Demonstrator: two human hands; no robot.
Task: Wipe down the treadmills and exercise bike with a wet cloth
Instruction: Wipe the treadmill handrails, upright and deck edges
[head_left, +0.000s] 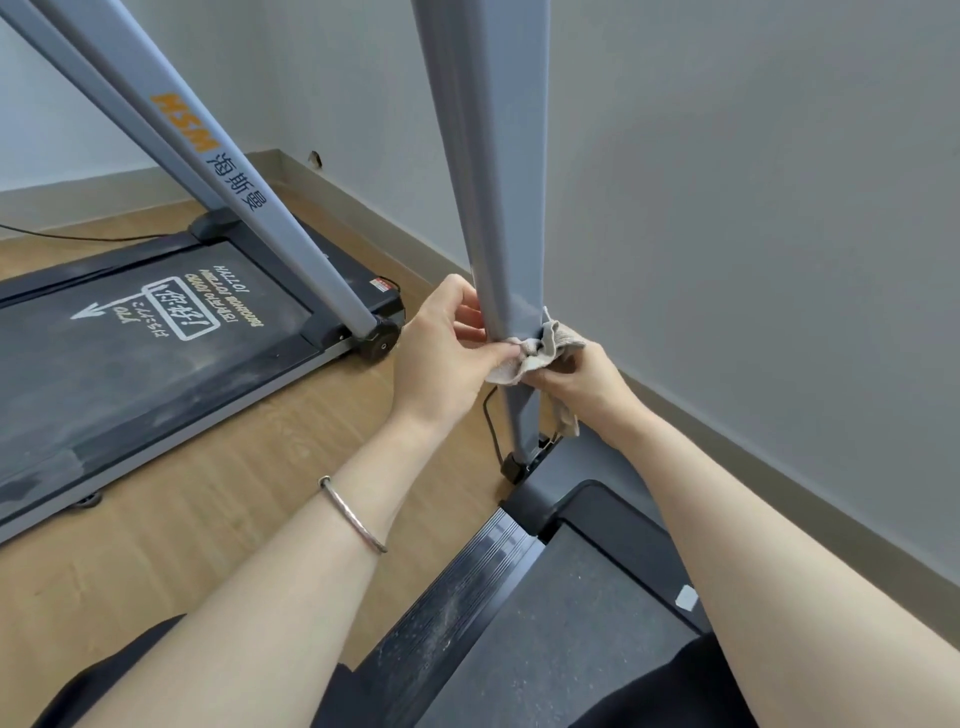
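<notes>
A grey upright post (493, 182) of the near treadmill rises through the middle of the head view. A beige cloth (545, 348) is wrapped around its lower part. My left hand (447, 353) pinches one end of the cloth on the post's left side. On the right side, my right hand (587, 384) grips the other end, with a tail of cloth hanging below it. The near treadmill's dusty side rail (467, 587) and belt (566, 639) lie under my arms. A second treadmill (145, 343) lies to the left, its printed belt dusty.
A grey wall (753, 208) runs close along the right side with a skirting board. A black power cable (493, 426) drops beside the post's base. Wooden floor (234, 493) separates the two treadmills. My left wrist wears a silver bangle (353, 514).
</notes>
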